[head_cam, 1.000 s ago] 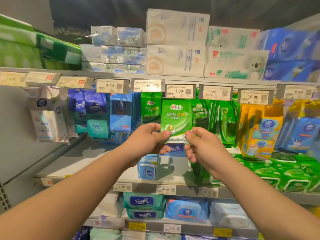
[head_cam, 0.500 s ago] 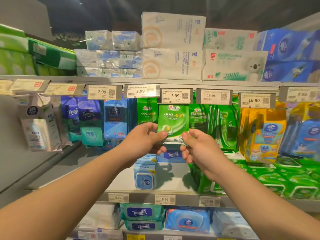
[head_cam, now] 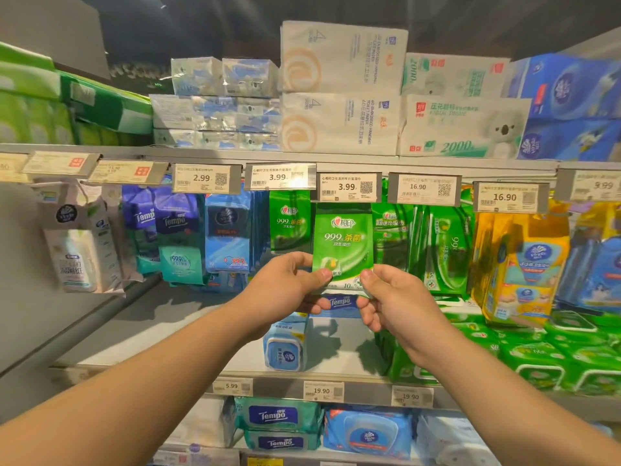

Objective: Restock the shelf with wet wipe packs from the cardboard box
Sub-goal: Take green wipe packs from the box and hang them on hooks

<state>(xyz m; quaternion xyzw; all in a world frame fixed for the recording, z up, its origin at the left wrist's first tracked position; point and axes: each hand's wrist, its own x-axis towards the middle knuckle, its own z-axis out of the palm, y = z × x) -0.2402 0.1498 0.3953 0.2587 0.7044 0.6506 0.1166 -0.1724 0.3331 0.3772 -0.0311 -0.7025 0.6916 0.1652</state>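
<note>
Both hands hold one flat green plastic wet wipe pack [head_cam: 342, 245] at centre frame, directly below the white 3.99 price tag [head_cam: 347, 186]. The left hand [head_cam: 289, 287] pinches the pack's lower left corner between thumb and curled fingers [head_cam: 311, 309]. The right hand [head_cam: 393, 297] pinches the lower right corner in the same manner.

Change noted: a second ago the pack sat lower in the frame, its top edge just under the tag. Its top edge now lies tucked behind the tag's lower edge, and the pack hangs upright, level with the hanging green packs [head_cam: 290, 223] just left of it. Both hands have risen with it and keep their pinch.

Judgement: the pack is being threaded onto a hanging peg behind the tag. The peg itself is hidden, so seating cannot be confirmed. Neither hand has let go, so placement is not complete.

The grey metal shelf edge [head_cam: 369, 159] crosses the upper middle of the frame. A blue Tempo pack [head_cam: 341, 302] shows just below the hands. The cardboard box is not in view, so remaining stock cannot be assessed.
</note>
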